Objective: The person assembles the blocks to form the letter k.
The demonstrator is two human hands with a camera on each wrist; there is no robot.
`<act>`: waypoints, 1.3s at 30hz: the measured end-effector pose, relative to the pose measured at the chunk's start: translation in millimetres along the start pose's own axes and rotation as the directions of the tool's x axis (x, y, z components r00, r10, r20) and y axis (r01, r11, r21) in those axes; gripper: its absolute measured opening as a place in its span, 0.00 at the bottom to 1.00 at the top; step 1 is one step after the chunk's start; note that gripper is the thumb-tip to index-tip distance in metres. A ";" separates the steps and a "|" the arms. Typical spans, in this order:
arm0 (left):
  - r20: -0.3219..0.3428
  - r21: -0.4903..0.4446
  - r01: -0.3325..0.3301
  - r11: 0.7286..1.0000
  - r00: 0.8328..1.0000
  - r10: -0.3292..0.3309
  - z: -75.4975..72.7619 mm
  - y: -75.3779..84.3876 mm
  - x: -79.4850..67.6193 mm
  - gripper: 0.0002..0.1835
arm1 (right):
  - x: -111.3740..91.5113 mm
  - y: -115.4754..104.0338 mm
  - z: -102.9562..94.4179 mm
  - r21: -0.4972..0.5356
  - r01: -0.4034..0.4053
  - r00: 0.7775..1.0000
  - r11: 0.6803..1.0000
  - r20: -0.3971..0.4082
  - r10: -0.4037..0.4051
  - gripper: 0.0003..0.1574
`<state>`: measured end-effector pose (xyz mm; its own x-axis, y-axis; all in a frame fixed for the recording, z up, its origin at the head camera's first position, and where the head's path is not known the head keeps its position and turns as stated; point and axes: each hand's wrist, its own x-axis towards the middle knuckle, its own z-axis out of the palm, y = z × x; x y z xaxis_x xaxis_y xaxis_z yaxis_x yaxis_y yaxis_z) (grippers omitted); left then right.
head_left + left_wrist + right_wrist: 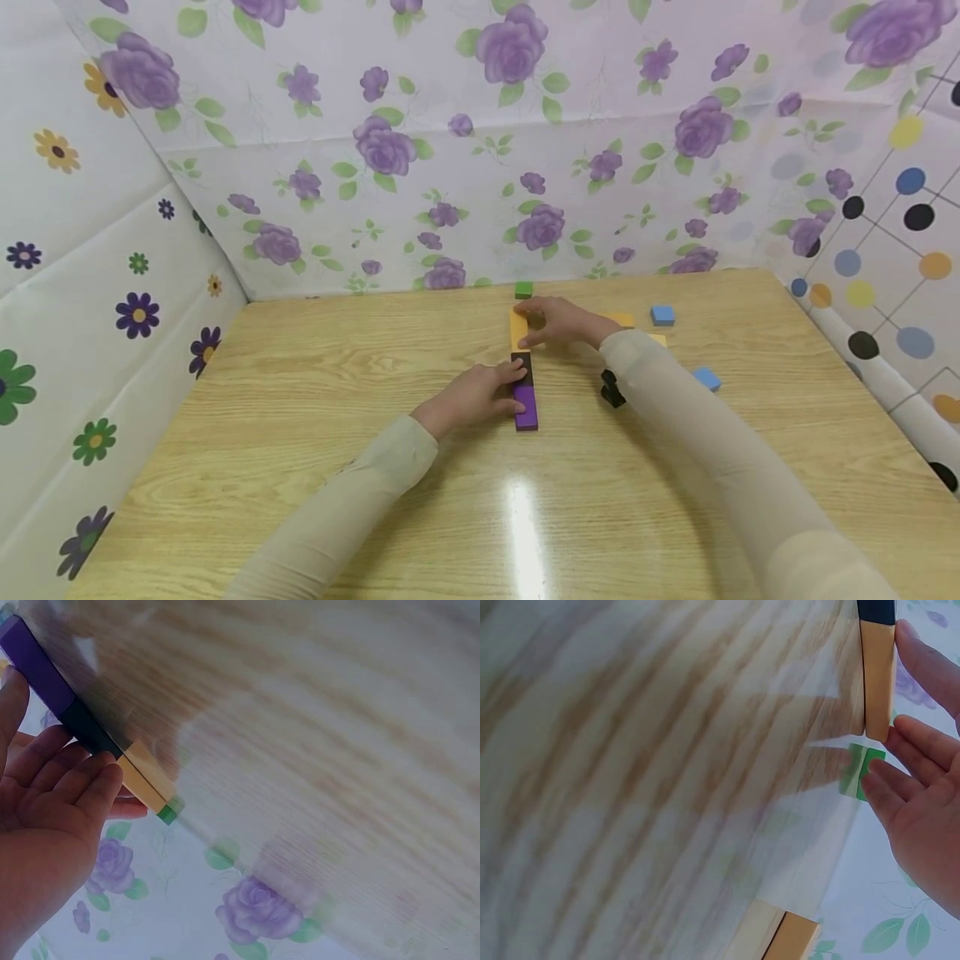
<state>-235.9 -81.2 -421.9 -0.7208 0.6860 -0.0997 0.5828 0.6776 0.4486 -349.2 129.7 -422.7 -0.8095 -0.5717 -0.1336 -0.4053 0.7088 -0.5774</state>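
The purple block (528,414) and black block (527,379) are touched by the left hand (474,398), its thumb and fingers spread. The orange block (517,330), abutting the black, is spanned by the wide-set thumb and fingers of the right hand (561,322); just beyond those fingertips a green block (523,290) is seen.

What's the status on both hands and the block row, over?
Left hand at black block and purple block. Right hand at orange block. Those three lined end to end. Past orange end: green block, small gap.
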 end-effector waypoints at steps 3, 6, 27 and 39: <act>0.000 0.001 0.003 1.000 1.000 -0.003 -0.1 -0.9 -0.6 0.34 | 1.3 -0.7 0.4 -0.004 0.006 1.000 1.000 0.001 -0.006 0.49; 0.000 0.005 0.003 1.000 1.000 -0.003 -0.2 -1.6 -1.1 0.34 | 2.0 -1.9 0.4 -0.010 0.009 1.000 1.000 0.005 -0.009 0.49; -0.002 0.014 -0.002 1.000 1.000 0.002 -2.2 -2.5 -3.1 0.34 | 10.3 12.4 -22.8 0.201 0.032 0.976 0.979 -0.218 0.013 0.34; -0.006 0.026 -0.009 1.000 1.000 0.009 -0.9 -0.7 -2.7 0.34 | 24.1 28.3 -17.1 0.276 -0.026 0.958 0.961 -0.267 0.103 0.34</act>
<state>-234.7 -83.8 -421.1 -0.7177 0.6904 -0.0905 0.5987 0.6782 0.4261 -387.4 143.0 -428.5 -0.9307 -0.3646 0.0279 -0.2511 0.5818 -0.7736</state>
